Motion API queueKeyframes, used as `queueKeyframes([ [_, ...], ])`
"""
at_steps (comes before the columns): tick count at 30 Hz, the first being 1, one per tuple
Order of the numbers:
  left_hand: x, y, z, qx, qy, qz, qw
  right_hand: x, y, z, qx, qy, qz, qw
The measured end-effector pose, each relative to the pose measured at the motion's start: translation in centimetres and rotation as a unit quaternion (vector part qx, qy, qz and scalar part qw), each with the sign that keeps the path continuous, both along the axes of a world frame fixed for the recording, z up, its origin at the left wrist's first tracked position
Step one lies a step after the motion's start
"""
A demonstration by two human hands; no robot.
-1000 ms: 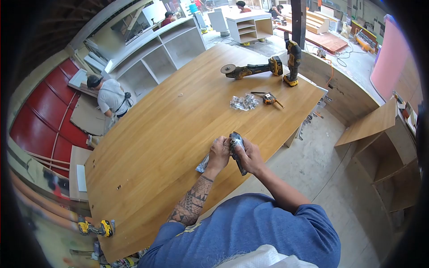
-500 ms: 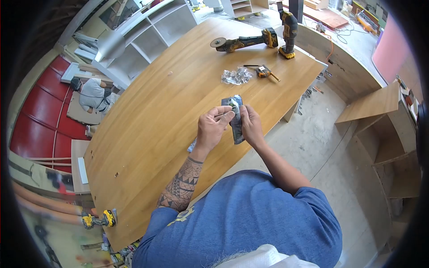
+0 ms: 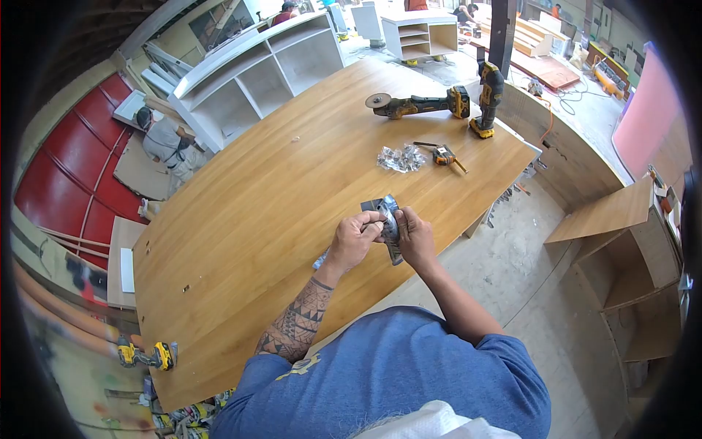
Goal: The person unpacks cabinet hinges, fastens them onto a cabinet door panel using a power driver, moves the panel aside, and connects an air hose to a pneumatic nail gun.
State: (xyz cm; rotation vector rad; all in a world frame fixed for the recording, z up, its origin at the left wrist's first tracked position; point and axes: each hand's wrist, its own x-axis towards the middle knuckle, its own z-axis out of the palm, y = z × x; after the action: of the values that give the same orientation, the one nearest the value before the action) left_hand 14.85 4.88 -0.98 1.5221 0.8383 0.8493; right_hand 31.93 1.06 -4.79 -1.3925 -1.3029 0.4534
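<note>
My right hand is closed around one side of a small, shiny silvery plastic packet, the thumb on its face. The fingers of my left hand are pinched together against the packet's other side. They hide part of it, and its contents cannot be made out. Both hands are above the wooden tabletop, close to its near edge. Another small packet lies by my left wrist. Beyond my hands are a pile of clear plastic packets and a yellow-black tape measure.
An angle grinder and an upright cordless tool stand at the far right of the table. A yellow drill lies at the left corner. A co-worker crouches beyond the left edge. White shelving stands behind.
My view has shifted, so the table and its tools appear lower. The packet now looks bent between my hands, and my left fingers cover more of it.
</note>
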Motion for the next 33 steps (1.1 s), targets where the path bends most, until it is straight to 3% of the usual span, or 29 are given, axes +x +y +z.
queueKeyframes([
  [10, -0.9, -0.5, 0.7, -0.002, 0.085, -0.020, 0.996, 0.1, -0.4, 0.5, 0.024, -0.123, 0.006, 0.992],
  [16, -1.0, -0.4, -1.0, 0.003, 0.017, 0.016, 1.000, 0.7, 0.1, 0.6, 0.002, -0.108, -0.006, 0.994],
  [18, -0.9, -0.5, -1.1, -0.038, -0.064, 0.069, 0.995, 1.0, 0.0, 0.6, -0.075, -0.067, -0.014, 0.995],
  [19, -0.9, -0.4, -1.5, -0.048, -0.061, 0.066, 0.995, 1.2, -0.2, 0.6, -0.085, -0.065, -0.016, 0.994],
  [21, -1.1, 0.2, -1.7, -0.082, -0.177, 0.114, 0.974, 1.5, -0.5, 0.8, -0.085, -0.014, 0.021, 0.996],
  [23, -1.1, 0.2, -1.7, -0.087, -0.182, 0.124, 0.971, 1.5, -0.9, 0.3, -0.085, -0.019, 0.028, 0.996],
  [26, -1.3, 0.4, -1.6, -0.088, -0.147, 0.126, 0.977, 1.4, -1.2, 0.4, -0.094, -0.060, -0.013, 0.994],
  [29, -1.8, 1.5, -1.8, -0.092, -0.167, 0.180, 0.965, 3.1, -1.4, -0.4, -0.121, -0.061, -0.054, 0.989],
  [31, -3.4, 3.4, -2.8, -0.095, -0.245, 0.249, 0.932, 4.6, -1.5, -1.3, -0.125, -0.076, -0.157, 0.977],
  [33, -4.6, 4.7, -3.4, -0.077, -0.241, 0.250, 0.935, 6.2, -1.7, -1.6, -0.139, -0.061, -0.168, 0.974],
])
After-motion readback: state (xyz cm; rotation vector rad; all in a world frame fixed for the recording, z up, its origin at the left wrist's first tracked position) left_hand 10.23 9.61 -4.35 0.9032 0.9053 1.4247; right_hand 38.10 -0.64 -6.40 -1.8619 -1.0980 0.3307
